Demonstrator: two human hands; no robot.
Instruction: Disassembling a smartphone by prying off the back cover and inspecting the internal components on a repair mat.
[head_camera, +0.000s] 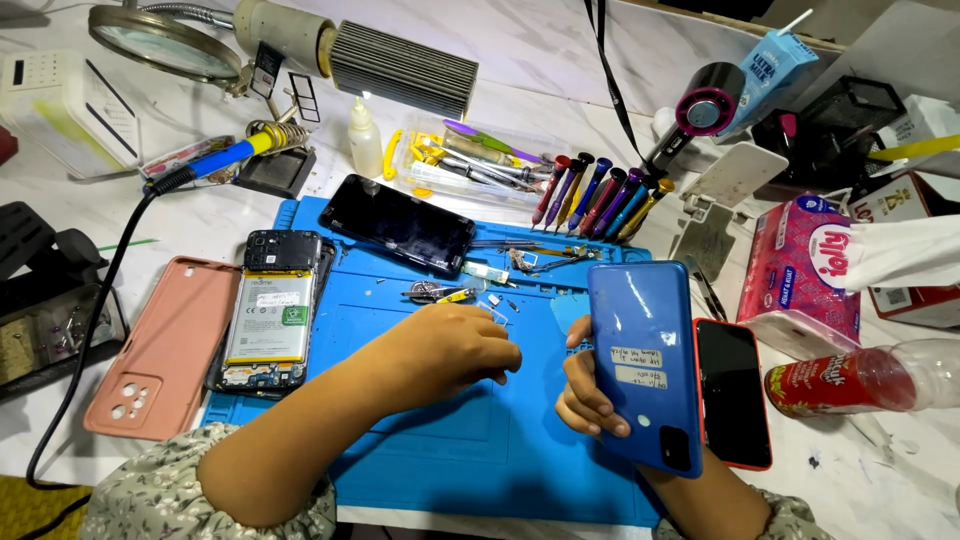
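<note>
Our right hand (590, 395) grips a blue phone (645, 365) upright, back cover facing us, over the right edge of the blue work mat (470, 450). Our left hand (450, 350) hovers mid-mat, fingers curled loosely near small loose parts (495, 305); whether it pinches anything, we cannot tell. An opened phone (270, 310) lies at the mat's left edge. The mat's near half offers open room on the crowded counter (560, 80).

A pink tissue pack (800, 275) lies right of the blue phone (645, 360) (two white labels (638, 366)); blue carton (775, 65) behind.
</note>
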